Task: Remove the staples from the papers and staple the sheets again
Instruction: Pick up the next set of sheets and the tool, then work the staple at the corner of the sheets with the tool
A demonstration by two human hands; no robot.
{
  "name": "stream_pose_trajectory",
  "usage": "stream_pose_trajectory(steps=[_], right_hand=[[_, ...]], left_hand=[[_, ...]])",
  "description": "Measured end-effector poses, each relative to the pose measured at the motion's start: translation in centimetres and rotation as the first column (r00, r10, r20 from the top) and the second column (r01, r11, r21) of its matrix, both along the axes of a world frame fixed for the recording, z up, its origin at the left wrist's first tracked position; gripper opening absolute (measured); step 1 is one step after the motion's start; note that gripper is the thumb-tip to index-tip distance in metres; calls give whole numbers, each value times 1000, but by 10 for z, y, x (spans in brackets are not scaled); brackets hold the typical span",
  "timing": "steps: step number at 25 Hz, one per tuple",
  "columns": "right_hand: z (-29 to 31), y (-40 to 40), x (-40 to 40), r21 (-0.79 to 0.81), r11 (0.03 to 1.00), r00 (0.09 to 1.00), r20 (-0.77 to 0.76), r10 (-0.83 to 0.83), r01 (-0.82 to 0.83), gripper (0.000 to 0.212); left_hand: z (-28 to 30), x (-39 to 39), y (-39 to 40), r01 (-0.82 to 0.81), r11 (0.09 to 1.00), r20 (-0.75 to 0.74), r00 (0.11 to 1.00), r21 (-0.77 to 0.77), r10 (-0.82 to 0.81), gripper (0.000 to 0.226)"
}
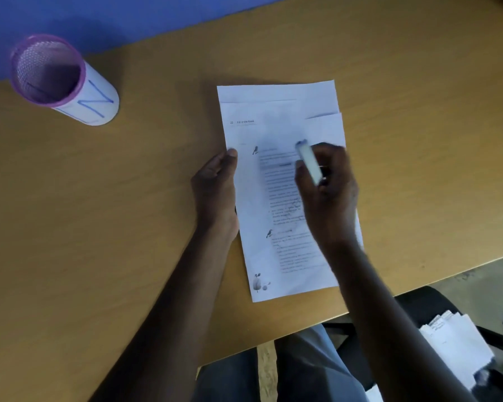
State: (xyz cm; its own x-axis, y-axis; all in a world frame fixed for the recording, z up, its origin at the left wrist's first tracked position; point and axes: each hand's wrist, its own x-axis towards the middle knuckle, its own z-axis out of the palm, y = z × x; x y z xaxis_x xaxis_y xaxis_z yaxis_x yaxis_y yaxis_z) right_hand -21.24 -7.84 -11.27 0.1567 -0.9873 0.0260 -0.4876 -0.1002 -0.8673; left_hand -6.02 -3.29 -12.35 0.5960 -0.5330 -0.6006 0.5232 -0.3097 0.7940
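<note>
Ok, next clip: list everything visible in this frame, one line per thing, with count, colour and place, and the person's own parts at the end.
table: one, tan wood, fills most of the view
pen holder: one, purple mesh with a white wrap marked in blue, far left of the table, looks empty
papers: one loose stack, white with printed text, centre of the table, sheets slightly offset at the top
small tool: one, white with a blue tip, blurred, in the right hand's grip above the papers
second paper stack: one, white, lower right, off the table
chair: one, black, below the table edge
left hand: resting on the papers' left edge
right hand: over the papers, holding the tool
</note>
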Motion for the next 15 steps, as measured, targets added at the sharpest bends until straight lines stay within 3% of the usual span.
stream_pose_trajectory(steps=[3,15], right_hand=[[-6,19,21,45,996,996,-57,73,-71,22],[-9,22,42,-33,991,977,-174,126,-133,24]], left_hand=[[0,-2,2,31,999,10,999,-9,-31,17],[-2,4,1,35,999,-18,999,5,-35,19]])
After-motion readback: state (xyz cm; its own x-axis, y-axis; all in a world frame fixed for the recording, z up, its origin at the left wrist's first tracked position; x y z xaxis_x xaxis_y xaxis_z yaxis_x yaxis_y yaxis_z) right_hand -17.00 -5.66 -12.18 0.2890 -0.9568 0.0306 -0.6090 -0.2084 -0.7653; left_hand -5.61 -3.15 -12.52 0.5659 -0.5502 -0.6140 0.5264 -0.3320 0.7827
